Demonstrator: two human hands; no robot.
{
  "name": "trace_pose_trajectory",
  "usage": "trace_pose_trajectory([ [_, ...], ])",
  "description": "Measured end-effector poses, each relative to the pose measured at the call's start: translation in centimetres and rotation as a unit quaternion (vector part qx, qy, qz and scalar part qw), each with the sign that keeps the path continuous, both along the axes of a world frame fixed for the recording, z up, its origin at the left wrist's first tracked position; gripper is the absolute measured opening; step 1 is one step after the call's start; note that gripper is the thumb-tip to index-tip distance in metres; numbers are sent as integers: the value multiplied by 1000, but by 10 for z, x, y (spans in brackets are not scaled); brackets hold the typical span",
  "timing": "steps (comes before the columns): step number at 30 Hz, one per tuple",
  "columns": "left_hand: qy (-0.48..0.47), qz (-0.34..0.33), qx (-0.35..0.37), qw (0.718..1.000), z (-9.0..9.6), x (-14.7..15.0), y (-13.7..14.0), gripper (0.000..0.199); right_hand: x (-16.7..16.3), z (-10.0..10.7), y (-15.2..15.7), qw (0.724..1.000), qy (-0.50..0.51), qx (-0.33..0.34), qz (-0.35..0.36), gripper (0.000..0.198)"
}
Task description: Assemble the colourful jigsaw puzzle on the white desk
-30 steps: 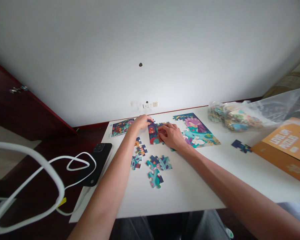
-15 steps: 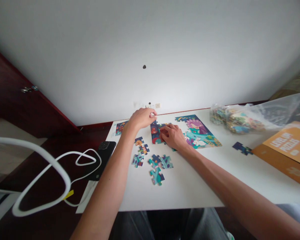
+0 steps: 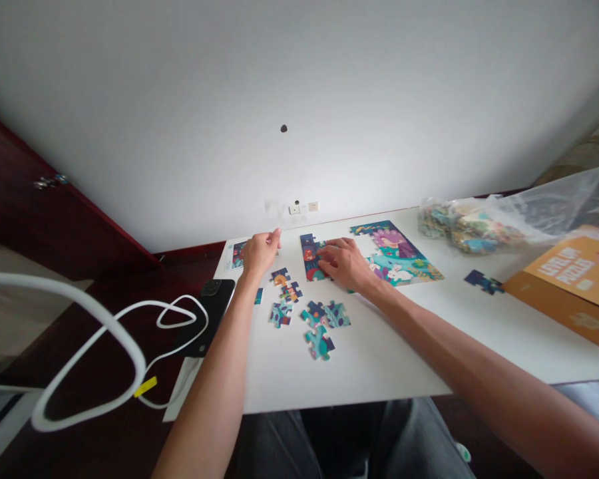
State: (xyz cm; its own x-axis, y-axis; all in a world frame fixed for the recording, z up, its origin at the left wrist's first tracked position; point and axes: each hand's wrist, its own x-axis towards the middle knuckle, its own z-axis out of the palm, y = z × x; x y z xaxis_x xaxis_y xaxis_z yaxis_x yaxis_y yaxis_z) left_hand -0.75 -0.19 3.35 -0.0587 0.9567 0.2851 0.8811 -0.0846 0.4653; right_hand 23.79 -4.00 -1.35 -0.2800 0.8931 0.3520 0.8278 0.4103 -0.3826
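Observation:
My left hand [image 3: 261, 253] is raised over the table's far left part, beside a printed picture card [image 3: 237, 255] that it partly covers. Its fingers are pinched together; whatever they hold is too small to make out. My right hand [image 3: 348, 265] lies with fingers stretched over the joined left section of a jigsaw puzzle [image 3: 309, 255], hiding part of it. To its right is a larger joined section [image 3: 402, 256] with white rabbits and a purple animal. Nearer me lie loose puzzle pieces [image 3: 280, 314] and a small joined cluster [image 3: 318, 342].
Clear plastic bags of puzzle pieces [image 3: 484, 236] and an orange puzzle box [image 3: 564, 286] stand at the right, with dark blue pieces [image 3: 483, 282] beside them. A black phone [image 3: 212, 319] and white cable [image 3: 137, 352] are at the left edge. A wall [image 3: 379, 133] rises behind the table.
My left hand has moved left, away from the puzzle's left section, and its fingers have closed. My right hand stays over the puzzle, its fingers reaching out more. The view has shifted slightly.

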Motion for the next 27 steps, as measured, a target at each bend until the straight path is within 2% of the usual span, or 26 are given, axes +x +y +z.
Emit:
trace_pose_trajectory([
  [4, 4, -1, -3, 1000, -1, 0, 0, 58, -15, 2, -12, 987, 30, 53, 150, 29],
  [7, 15, -1, -1, 1000, -2, 1, -1, 58, -28, -3, -21, 978, 11, 64, 198, 37],
  [11, 19, -9, -11, 1000, 0, 4, -4, 55, -36, -8, -27, 976, -8, 45, 212, 44],
  [17, 65, -31, -6, 997, 2, 10, -9, 44, -33, 2, -25, 973, 30, 31, 225, 35],
  [20, 69, -32, -7, 997, 2, 11, -10, 43, -27, 12, -23, 969, 69, 13, 238, 21],
  [24, 69, -34, 1, 997, -2, 9, -8, 41, -19, 20, -20, 973, 156, -37, 168, 18],
  [27, 63, -40, -5, 997, -7, 8, -5, 40, -15, 18, -15, 956, 235, -97, 144, 21],
])
